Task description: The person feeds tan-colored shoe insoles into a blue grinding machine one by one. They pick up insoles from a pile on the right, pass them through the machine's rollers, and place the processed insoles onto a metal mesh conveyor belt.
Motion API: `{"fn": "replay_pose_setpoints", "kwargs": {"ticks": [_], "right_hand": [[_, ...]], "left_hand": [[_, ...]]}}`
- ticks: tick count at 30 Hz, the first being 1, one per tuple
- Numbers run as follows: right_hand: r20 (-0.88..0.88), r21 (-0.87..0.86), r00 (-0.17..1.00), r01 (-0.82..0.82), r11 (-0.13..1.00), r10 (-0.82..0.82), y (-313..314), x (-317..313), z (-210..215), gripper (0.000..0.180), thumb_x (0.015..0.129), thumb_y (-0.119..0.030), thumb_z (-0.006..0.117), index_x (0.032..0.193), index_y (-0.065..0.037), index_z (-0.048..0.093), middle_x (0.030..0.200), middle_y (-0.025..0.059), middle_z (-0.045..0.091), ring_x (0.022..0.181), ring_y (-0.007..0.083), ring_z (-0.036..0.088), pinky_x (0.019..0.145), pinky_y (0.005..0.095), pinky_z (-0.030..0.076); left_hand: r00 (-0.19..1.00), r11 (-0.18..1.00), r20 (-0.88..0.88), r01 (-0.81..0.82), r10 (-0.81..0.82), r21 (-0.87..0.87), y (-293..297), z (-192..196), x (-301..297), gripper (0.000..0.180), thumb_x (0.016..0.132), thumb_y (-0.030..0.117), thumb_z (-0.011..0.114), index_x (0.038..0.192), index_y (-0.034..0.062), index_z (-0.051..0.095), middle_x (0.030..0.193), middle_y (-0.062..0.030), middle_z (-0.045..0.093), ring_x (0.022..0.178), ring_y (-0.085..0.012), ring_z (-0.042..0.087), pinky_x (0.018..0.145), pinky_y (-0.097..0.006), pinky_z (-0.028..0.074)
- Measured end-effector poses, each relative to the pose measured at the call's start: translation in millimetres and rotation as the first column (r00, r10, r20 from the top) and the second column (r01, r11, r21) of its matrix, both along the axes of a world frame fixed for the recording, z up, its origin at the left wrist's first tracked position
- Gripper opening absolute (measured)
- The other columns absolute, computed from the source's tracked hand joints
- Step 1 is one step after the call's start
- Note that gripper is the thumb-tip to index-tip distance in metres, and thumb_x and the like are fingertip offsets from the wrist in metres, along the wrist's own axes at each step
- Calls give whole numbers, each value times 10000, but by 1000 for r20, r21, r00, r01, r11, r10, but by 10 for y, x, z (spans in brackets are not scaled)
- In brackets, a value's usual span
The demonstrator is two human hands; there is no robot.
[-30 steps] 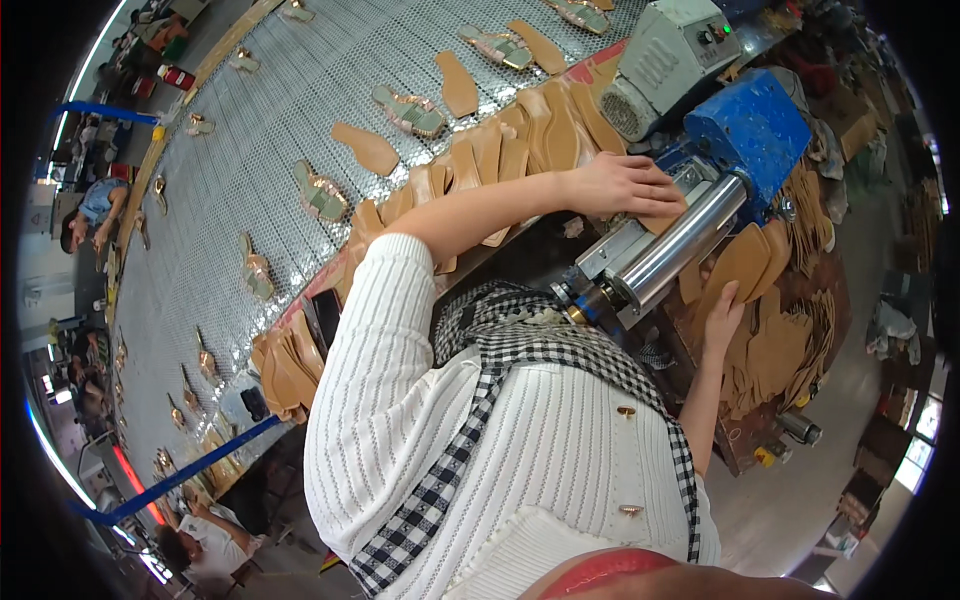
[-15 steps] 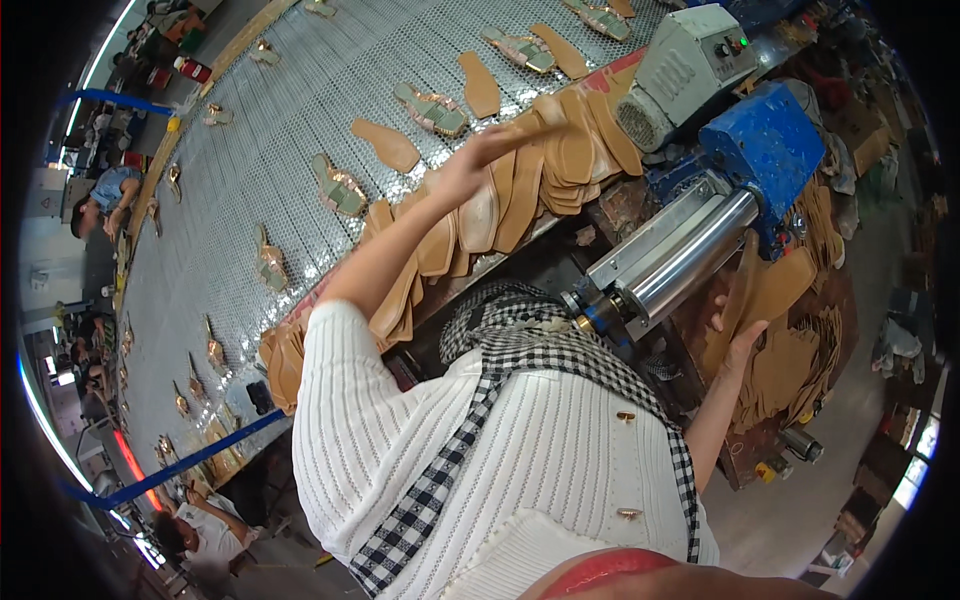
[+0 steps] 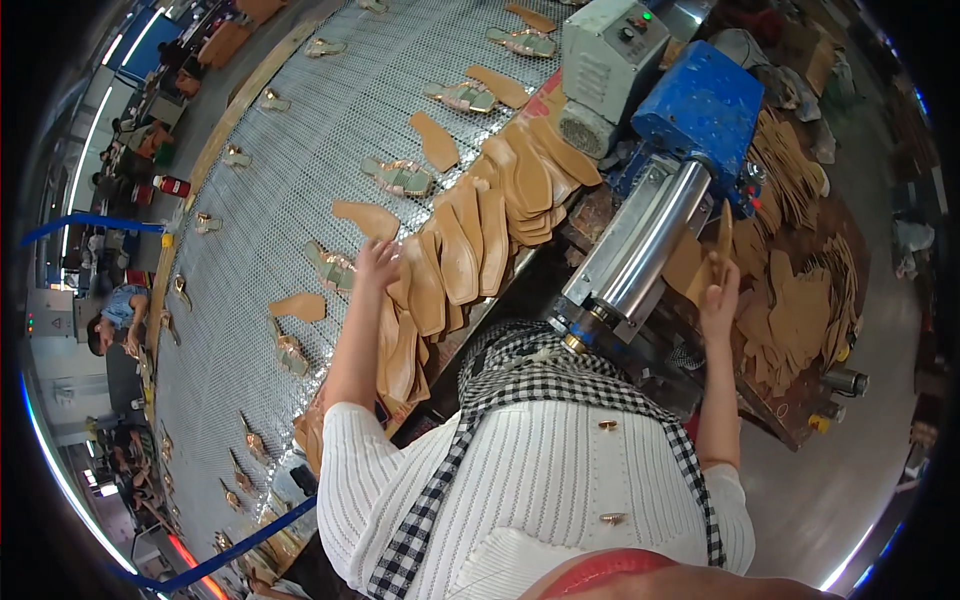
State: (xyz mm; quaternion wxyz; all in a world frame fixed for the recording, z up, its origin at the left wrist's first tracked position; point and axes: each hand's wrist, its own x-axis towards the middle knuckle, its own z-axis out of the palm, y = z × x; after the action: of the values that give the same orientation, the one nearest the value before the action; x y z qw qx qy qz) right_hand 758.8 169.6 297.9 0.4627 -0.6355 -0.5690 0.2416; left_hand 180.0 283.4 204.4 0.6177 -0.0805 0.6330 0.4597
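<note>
Left hand (image 3: 376,268), at ten o'clock from centre: open, fingers spread, where half a second earlier it carried a piece. At its eight o'clock, an added tan insole (image 3: 298,306) now lies on the mesh conveyor (image 3: 285,195), between two sandals (image 3: 289,348). Right hand (image 3: 721,298), at three o'clock: gripping an edge-on insole (image 3: 726,230), the steel roller (image 3: 660,240) at its ten o'clock.

Left background: red container (image 3: 171,186) stood near a blue bar (image 3: 95,223); a person in a blue top (image 3: 122,308) bent forward nearby. Lower left: red strip (image 3: 197,567) ran slantwise. Right: grey floor (image 3: 790,505) showed.
</note>
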Motion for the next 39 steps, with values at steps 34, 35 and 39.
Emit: {"fn": "replay_pose_setpoints", "kwargs": {"ticks": [34, 35, 39], "right_hand": [[-503, -152, 822, 219, 964, -266, -585, 209, -574, 717, 850, -650, 233, 1216, -64, 427, 1155, 90, 510, 800, 170, 529, 581, 251, 443], [-528, -194, 799, 218, 957, -289, -621, 202, -599, 708, 854, -642, 249, 1222, -63, 422, 1160, 86, 508, 800, 176, 529, 572, 254, 443], [-495, -155, 850, 120, 981, -182, -434, 96, -543, 671, 894, -560, 262, 1254, 0, 348, 1215, 127, 465, 943, 226, 543, 594, 245, 451]], "left_hand": [[972, 857, -116, 235, -204, 459, 103, 188, 1215, 255, 667, 0, 540, 812, 170, 417, 605, 6, 406, 434, -111, 392, 353, -286, 242], [965, 884, -155, 257, -212, 392, -29, 159, 857, 231, 676, 14, 538, 806, 163, 419, 629, -2, 415, 449, -123, 399, 363, -296, 251], [946, 955, -287, 214, -151, 204, -646, -86, -601, 144, 729, 105, 493, 836, 18, 455, 717, -89, 438, 605, -228, 475, 442, -391, 356]]}}
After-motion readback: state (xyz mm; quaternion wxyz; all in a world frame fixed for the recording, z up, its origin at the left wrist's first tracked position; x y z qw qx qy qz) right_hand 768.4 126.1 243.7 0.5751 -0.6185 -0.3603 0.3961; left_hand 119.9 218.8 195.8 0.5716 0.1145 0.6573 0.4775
